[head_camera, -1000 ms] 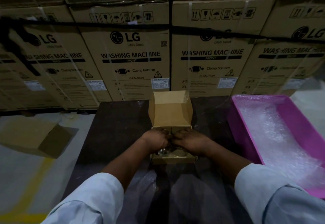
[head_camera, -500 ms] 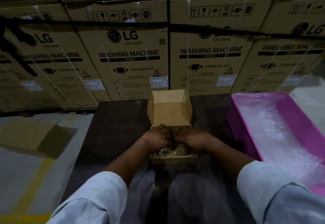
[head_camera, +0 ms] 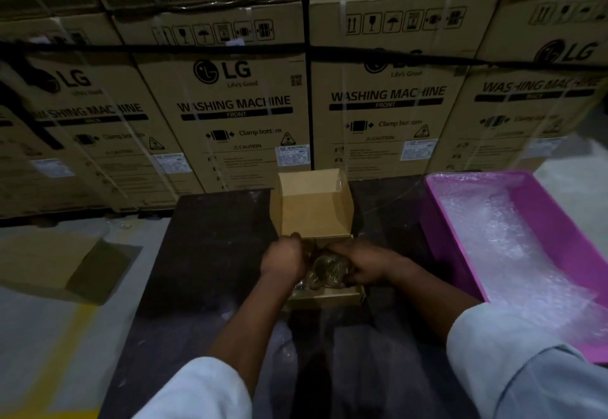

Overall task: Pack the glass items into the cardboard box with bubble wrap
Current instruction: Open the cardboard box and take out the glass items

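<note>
A glass item [head_camera: 329,269] wrapped in bubble wrap sits low inside the small cardboard box [head_camera: 314,208], which stands on the dark table [head_camera: 210,254] with its lid flap raised on the far side. The picture is dim, so I cannot tell the item's exact shape. I judge it fragile and a little heavy for its size, and slippery under the soft plastic wrap; it is best held around its body with both palms, not by one edge.

The left hand [head_camera: 284,262] is curled at the left side of the box opening, and the right hand [head_camera: 368,265] closes over the wrapped item from the right; how firmly each one grips I cannot tell.

At the right stands a pink tray [head_camera: 437,231] with loose bubble wrap [head_camera: 513,254] in it.

The large cartons [head_camera: 237,103] behind the table read "LG", "Life's Good", "WASHING MACHINE", "FRONT", "Clamp bottom" and "CAUTION".
</note>
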Demonstrator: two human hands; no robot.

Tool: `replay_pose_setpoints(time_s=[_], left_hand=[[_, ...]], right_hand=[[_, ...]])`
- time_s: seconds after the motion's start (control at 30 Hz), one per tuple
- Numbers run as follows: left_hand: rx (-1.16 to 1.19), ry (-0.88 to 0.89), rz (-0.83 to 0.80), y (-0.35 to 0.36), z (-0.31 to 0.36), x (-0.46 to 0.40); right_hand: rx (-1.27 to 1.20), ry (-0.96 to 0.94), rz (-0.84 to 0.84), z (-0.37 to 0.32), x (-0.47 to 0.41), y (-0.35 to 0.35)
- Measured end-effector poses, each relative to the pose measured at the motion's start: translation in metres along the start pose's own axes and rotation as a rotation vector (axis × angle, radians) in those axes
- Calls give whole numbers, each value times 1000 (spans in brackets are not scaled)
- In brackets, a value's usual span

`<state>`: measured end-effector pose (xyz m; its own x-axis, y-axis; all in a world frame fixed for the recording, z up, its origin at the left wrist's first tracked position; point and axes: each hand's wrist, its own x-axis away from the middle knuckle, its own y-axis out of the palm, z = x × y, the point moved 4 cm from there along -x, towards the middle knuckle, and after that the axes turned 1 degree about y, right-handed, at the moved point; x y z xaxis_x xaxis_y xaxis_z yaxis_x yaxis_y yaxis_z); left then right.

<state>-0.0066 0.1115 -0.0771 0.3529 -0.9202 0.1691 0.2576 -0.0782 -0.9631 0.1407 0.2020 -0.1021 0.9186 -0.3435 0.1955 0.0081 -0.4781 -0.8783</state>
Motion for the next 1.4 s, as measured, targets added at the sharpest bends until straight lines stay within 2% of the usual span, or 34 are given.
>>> replay_pose_setpoints(time_s=[0.07, 0.2, 0.37, 0.57, 0.7, 0.83, 1.0, 1.2, 1.3, 1.4], left_hand=[[14, -127, -27, 2, -1, 0], [-9, -234, -35, 3, 0, -4], [-66, -284, -101, 7, 10, -14], [48, -330, -73, 20, 10, -16], [92, -289, -96, 29, 19, -13], [222, -256, -68, 21, 15, -8], [398, -143, 146, -7, 10, 20], [667, 68, 328, -31, 29, 98], [755, 115, 311, -15, 43, 140], [816, 202, 223, 16, 61, 175]], right_hand=[[-27, 16, 7, 3, -1, 0], [-107, 34, 55, 6, 3, -2], [-358, 127, 218, 7, 18, -10], [-724, 343, 624, 1, 36, -3], [-826, 369, 662, -5, 39, 8], [-832, 377, 739, -6, 52, 2], [-761, 324, 850, -17, 80, -15], [-575, 300, 856, -46, 131, -18], [-496, 353, 862, -57, 164, -5], [-484, 411, 814, -60, 199, 22]])
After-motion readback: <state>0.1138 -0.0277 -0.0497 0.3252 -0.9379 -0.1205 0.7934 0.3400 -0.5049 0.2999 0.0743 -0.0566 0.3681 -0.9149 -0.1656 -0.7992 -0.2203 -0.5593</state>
